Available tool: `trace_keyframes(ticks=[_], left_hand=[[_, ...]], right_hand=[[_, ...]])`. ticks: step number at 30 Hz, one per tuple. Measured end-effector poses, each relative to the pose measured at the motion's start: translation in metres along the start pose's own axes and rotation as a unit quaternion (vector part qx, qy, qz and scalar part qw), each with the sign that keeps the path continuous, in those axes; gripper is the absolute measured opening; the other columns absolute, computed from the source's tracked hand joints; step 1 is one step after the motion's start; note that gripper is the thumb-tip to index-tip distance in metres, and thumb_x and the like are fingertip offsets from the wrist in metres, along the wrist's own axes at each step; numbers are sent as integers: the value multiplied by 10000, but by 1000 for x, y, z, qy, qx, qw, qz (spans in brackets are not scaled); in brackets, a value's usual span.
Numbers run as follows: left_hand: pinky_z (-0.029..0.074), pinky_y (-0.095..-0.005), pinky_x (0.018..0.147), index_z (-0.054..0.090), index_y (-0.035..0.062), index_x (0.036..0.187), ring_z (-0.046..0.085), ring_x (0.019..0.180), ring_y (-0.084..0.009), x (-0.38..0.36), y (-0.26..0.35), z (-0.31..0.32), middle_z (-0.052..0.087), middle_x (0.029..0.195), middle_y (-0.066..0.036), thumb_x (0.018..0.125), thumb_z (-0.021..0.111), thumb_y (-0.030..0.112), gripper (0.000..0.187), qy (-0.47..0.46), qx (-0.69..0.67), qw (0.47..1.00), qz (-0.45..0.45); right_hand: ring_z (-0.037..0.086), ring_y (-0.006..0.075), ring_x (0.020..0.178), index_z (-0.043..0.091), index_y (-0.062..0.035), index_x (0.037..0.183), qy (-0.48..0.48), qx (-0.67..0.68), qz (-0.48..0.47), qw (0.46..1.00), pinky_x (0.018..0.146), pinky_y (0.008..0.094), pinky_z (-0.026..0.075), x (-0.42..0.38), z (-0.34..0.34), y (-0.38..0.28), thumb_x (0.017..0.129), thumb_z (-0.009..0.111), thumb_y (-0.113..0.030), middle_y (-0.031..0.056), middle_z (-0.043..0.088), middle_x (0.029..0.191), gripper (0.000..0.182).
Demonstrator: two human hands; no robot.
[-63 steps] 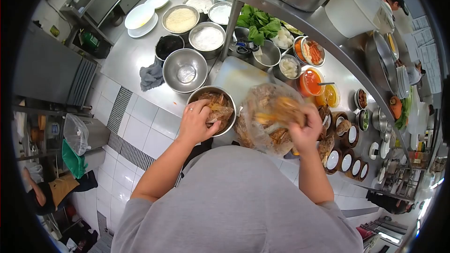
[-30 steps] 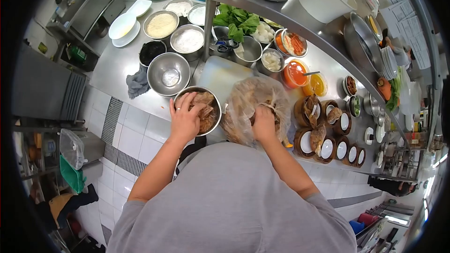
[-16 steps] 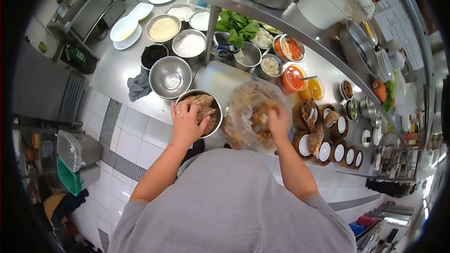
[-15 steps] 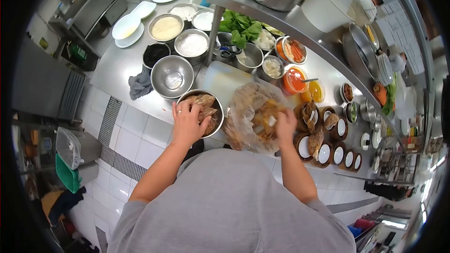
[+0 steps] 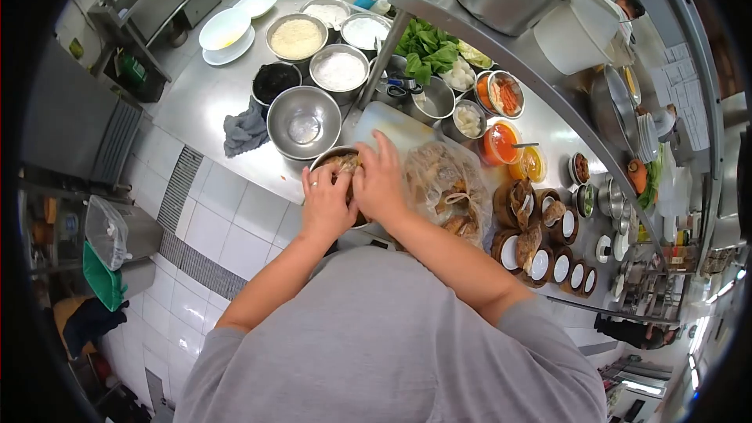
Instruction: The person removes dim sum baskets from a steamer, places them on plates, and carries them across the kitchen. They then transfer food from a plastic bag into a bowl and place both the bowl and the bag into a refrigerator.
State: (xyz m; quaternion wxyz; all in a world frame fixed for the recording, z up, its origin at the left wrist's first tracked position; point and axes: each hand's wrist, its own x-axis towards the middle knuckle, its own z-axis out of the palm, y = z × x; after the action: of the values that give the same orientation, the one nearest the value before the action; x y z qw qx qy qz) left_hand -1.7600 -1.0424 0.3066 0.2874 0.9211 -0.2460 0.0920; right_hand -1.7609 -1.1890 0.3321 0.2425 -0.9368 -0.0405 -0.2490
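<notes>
A metal bowl [image 5: 319, 158] sits at the counter's front edge with a small clear bag of brown food [image 5: 343, 163] inside it. My left hand [image 5: 327, 202], a ring on one finger, reaches into the bowl with its fingers curled onto the bag. Beside it, my right hand [image 5: 380, 184] hovers at the bowl's right rim, fingers stretched out and apart, its thumb close to the left fingers. Their tips partly hide the bag. A large clear plastic bag [image 5: 446, 176] holding more brown food lies right of my right wrist.
An empty steel bowl [image 5: 304, 123], a grey cloth [image 5: 246, 130] and a white cutting board [image 5: 385, 124] lie close by. Behind are bowls of white powder [image 5: 339, 67] and leafy greens [image 5: 427, 47]. Brown pots [image 5: 507, 251] stand right. A steel shelf [image 5: 501, 43] overhangs the counter.
My right hand has left the large bag and moved left to the bowl, beside my left hand. The large bag has settled flatter. The camera view has shifted slightly.
</notes>
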Motion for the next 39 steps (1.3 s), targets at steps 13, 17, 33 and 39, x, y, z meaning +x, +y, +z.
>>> trace_keyframes(ticks=[13,17,33,39], left_hand=[[168,-620,1237,513,-2,1438,403,1434,-400,0,-11,2,501,1480,-235,895,568,168,572,-29,-7,999,30],[124,-608,1251,470,-6,1503,343,1502,-374,3,-7,3,449,1562,-226,915,560,237,642,-63,21,997,25],[516,-478,1014,666,78,1271,623,1189,-381,52,149,122,641,1220,-226,865,668,70,406,-514,50,817,255],[518,-478,1043,391,128,1567,529,1332,-406,47,169,98,461,1478,-248,786,822,257,902,-576,147,784,179]], right_hand=[[221,433,1554,297,36,1586,-253,-15,-66,965,1250,580,164,-38,-5,21,979,522,-277,257,280,1654,719],[197,436,1562,292,34,1589,-242,-65,-65,966,1245,608,141,-36,-6,23,980,509,-316,273,261,1657,736],[562,393,1268,602,-191,1405,-455,-110,102,878,1031,440,503,-144,-157,149,795,701,-74,214,535,1407,630],[555,380,1295,524,-238,1497,-465,-64,131,873,1059,429,493,-162,-147,183,788,710,-69,242,464,1473,753]])
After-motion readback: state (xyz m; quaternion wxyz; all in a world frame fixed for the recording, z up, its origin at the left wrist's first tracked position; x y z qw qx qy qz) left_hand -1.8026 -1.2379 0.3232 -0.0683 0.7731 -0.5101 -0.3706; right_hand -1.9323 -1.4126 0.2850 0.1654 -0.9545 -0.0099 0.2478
